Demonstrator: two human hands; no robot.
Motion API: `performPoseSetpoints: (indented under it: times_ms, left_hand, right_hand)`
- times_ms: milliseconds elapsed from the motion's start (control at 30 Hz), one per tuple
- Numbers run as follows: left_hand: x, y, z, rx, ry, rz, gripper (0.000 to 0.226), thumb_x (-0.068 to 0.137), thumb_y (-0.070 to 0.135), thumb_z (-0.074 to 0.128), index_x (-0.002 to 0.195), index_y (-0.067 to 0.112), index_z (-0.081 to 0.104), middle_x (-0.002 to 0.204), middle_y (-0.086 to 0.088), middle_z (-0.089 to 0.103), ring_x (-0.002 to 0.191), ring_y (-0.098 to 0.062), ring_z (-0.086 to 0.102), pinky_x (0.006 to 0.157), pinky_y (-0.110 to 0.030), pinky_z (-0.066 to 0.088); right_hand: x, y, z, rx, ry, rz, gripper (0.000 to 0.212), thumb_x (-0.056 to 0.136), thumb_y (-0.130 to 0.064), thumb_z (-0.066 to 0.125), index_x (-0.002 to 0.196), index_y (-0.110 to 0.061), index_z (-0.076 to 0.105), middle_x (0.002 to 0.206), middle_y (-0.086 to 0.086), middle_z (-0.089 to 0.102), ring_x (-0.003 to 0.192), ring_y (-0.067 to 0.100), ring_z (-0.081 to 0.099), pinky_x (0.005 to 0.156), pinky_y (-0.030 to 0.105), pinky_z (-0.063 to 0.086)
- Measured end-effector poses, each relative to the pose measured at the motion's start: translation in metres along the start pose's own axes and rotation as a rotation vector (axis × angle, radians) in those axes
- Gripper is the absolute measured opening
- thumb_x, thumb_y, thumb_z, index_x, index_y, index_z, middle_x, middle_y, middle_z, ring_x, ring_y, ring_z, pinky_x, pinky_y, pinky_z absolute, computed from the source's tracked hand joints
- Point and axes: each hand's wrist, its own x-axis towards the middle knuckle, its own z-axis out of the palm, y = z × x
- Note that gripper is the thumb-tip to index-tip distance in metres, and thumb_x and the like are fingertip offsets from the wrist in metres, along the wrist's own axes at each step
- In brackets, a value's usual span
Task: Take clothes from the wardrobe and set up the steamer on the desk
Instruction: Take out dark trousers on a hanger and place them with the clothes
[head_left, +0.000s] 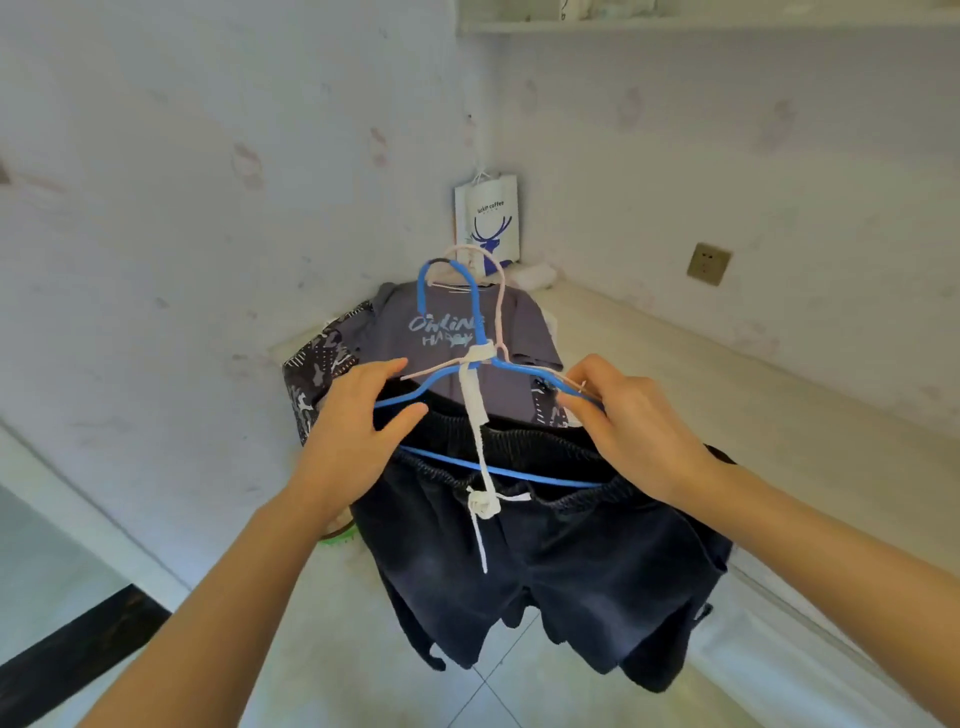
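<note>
Clothes are out and in hand, judging by how things lie; no wardrobe in view, no steamer in view, so the steamer setup looks wholly undone. Left hand (358, 415) pinches the left shoulder of the blue hanger (498, 470), thumb under and fingers over the wire. From that hanger hang the dark shorts (550, 566), waistband over the lower bar, held in the air above the tiled floor with the white drawstring (480, 452) running up and wrapped about the hanger neck. Behind them a grey T-shirt (441, 332) on a pale pink hanger (496, 291) rides along; whether it is hooked to the blue one I cannot tell. Printed on its chest: "ONLINE", with a second line partly hidden, starting "HA". Beyond, in the corner, a white paper bag (488, 218) reads "luckin coffee" over a blue deer head. Right hand (631, 421) grips the hanger's right shoulder, fingers curled round the wire. Light desk surface (675, 374) runs along the right wall below a wall socket (709, 264).
</note>
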Motion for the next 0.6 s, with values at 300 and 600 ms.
performPoseSetpoints:
  times_ms: [300,600]
  left_hand:
    - [0.059,-0.088,-0.024,0.087,0.034,0.036,0.031,0.094,0.032,0.053,0.123,0.020,0.057,0.111,0.004,0.059,0.101,-0.017,0.054,0.083,-0.028,0.041]
    - [0.141,-0.122,-0.062,0.296,0.112,0.093,0.027,0.093,0.044,0.048,0.080,0.021,0.051,0.056,0.004,0.047,0.052,-0.011,0.047,0.047,-0.030,0.035]
  right_hand:
    - [0.081,-0.016,0.015,-0.057,0.029,-0.038,0.011,0.098,-0.030,0.049,0.094,-0.019,0.047,0.065,-0.002,0.054,0.056,0.019,0.049,0.054,0.039,0.042]
    - [0.168,-0.019,0.035,-0.240,0.171,-0.047,0.019,0.098,-0.034,0.043,0.096,-0.017,0.049,0.056,-0.011,0.041,0.050,0.019,0.045,0.046,0.033,0.032]
